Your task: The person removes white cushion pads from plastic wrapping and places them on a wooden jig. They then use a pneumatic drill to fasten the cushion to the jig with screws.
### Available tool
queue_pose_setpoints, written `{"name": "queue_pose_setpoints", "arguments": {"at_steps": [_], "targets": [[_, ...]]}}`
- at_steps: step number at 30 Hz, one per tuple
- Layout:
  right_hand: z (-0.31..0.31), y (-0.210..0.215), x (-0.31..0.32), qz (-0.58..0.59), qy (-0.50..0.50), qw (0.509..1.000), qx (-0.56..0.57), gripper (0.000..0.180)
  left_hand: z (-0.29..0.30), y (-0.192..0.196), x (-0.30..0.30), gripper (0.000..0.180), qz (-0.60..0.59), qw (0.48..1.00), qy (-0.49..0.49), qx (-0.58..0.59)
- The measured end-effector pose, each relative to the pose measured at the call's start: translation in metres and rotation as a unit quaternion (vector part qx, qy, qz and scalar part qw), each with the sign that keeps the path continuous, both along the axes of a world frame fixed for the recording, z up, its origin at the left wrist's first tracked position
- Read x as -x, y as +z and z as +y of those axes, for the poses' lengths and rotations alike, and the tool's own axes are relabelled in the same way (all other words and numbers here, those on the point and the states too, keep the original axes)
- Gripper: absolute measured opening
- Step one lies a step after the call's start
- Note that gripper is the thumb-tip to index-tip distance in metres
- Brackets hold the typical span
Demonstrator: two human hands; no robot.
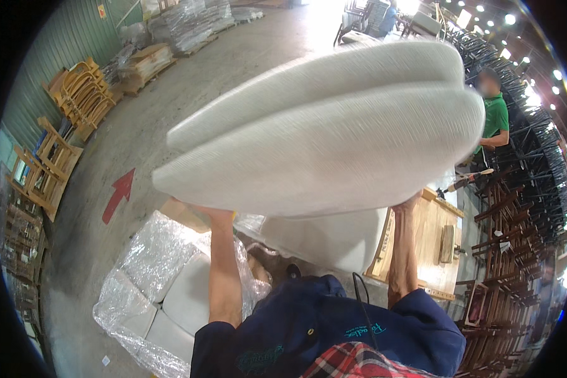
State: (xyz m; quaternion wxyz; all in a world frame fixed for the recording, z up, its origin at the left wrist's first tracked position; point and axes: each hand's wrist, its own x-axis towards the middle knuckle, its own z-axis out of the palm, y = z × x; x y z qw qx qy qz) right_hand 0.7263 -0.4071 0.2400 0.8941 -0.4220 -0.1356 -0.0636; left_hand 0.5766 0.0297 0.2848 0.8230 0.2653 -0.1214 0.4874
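Observation:
Two pale grey upholstered seat cushions (321, 151), one against the other, are held up in front of me, slightly blurred by motion. My left hand (211, 214) grips their lower edge at the left, and my right hand (408, 203) grips it at the right. Most of the fingers on both hands are hidden by the cushions. Below them lies another pale cushion (327, 236), beside a wooden worktable (431, 242). Near my left forearm, clear plastic wrap (126, 296) covers several more pale cushions (189, 290).
A wooden block (447, 244) rests on the worktable. Wooden chair frames (85, 94) and pallets (53, 164) line the left wall. Dark chair frames (504, 252) are stacked along the right. A person in a green shirt (494, 120) stands at the right. A red arrow (120, 195) marks the floor.

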Motion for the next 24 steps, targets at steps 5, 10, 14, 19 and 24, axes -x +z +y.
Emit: {"name": "queue_pose_setpoints", "arguments": {"at_steps": [5,10,14,19,24], "targets": [[-0.036,-0.008,0.033,0.093,-0.044,0.993,0.059,0.063,-0.025,-0.031,-0.013,0.086,-0.022,0.984,-0.171,-0.042],[-0.054,-0.018,0.075,0.164,-0.079,0.975,0.128,0.064,-0.092,0.041,0.034,0.090,0.103,0.973,-0.204,-0.008],[-0.045,-0.019,0.093,0.185,-0.075,0.967,0.156,0.064,-0.036,-0.031,0.008,0.097,-0.010,0.946,-0.207,-0.251],[-0.059,-0.012,0.125,0.192,-0.110,0.955,0.199,0.064,-0.072,-0.036,0.030,0.106,-0.069,0.963,-0.195,-0.174],[-0.065,0.003,0.159,0.202,-0.138,0.937,0.249,0.064,-0.071,-0.023,0.056,0.104,-0.042,0.957,-0.270,-0.099]]}}
